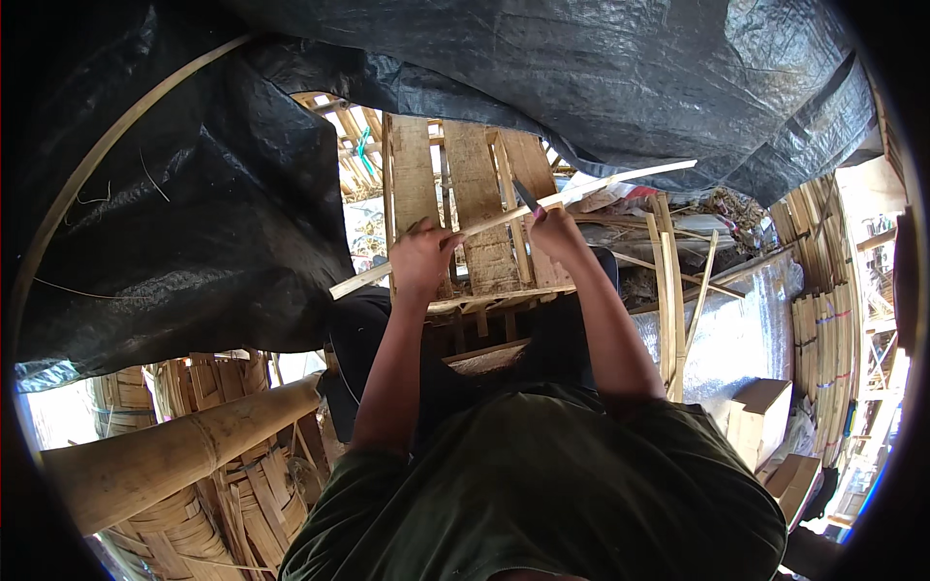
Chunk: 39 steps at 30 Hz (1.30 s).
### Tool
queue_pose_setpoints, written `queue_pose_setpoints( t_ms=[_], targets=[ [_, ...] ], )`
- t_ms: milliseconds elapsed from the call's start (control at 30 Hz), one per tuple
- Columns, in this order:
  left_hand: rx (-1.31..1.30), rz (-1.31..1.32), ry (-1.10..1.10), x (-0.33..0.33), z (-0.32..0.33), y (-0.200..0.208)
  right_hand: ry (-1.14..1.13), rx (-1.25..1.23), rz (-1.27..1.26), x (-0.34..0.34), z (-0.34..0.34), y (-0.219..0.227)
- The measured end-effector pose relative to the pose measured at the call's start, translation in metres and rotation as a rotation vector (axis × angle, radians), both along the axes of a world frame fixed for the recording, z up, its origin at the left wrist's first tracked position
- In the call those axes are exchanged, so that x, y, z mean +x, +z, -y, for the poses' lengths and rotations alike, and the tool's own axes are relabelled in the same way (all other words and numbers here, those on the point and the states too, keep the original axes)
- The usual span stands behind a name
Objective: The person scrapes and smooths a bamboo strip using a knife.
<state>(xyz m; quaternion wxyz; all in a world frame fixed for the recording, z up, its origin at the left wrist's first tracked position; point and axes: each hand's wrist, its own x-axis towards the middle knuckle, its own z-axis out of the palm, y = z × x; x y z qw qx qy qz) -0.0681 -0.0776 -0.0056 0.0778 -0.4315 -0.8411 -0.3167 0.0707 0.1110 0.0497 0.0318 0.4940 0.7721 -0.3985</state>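
Observation:
A long pale bamboo strip (494, 221) lies slantwise before me, its right end higher in the picture. My left hand (421, 254) is closed round it near its lower left end. In my right hand (557, 232) is a knife (526, 197), its dark blade pointing up and left across the strip. Both hands are over a slatted wooden bench (475, 208), whose near edge is by my knees. The fingers of my right hand are partly hidden by its back.
Black plastic sheeting (620, 68) hangs across the far side and left. Several loose bamboo strips (666, 300) stand to the right, near cardboard boxes (759, 418) and bundled strips (823, 339). A thick bamboo pole (194, 445) and woven bamboo pieces (242, 513) are at lower left.

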Motion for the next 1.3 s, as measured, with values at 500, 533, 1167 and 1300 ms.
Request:
queue_pose_setpoints(
  t_ms=[500, 533, 1167, 1300],
  targets=[
    [0.022, 0.029, -0.067, 0.007, -0.02, 0.012, -0.144, 0.12, -0.329, 0.027, 0.01, -0.078],
    [0.002, 0.017, -0.052, 0.005, -0.017, 0.01, -0.099, 0.167, -0.292, 0.019, 0.018, -0.081],
    [0.019, 0.0, -0.044, 0.004, -0.01, 0.01, -0.4, -0.306, -0.425, 0.022, 0.021, -0.035],
    [0.033, -0.017, -0.05, 0.002, -0.005, 0.007, -0.151, -0.436, -0.147, 0.017, 0.028, -0.023]
  ],
)
